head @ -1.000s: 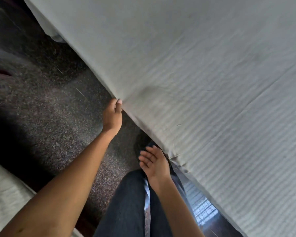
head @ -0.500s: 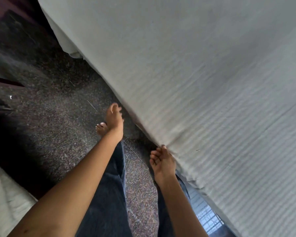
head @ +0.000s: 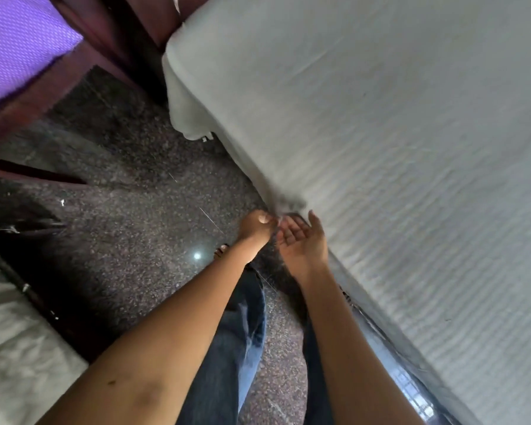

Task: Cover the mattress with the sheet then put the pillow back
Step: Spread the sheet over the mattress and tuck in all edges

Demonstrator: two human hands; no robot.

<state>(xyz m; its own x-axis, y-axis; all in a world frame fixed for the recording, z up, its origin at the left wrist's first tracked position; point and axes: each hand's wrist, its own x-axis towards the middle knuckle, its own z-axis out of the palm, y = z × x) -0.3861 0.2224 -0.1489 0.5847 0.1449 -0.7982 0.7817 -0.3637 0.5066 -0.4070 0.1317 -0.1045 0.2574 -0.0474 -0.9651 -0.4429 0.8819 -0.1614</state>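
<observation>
Down at 6 o'clock, two bare forearms reach out over jeans (head: 242,332) and a dark speckled floor (head: 120,234) toward the bed's side. At centre the left hand (head: 253,233) appears to pinch the hanging edge of the sheet (head: 396,148) between thumb and fingers, gathering a small pucker. The right hand (head: 302,243) lies palm-up just beside it, fingers loosely spread and holding nothing, their tips at the hem. Beyond them the sheet spreads from 12 to 4 o'clock over the mattress hidden beneath: pale grey-white, finely ribbed, mostly flat. Such cloth is likely light, limp and easily rucked, so it is best taken by the hem or a corner and drawn taut. Its far corner (head: 187,118) droops untucked at 11 o'clock. No pillow shows.
</observation>
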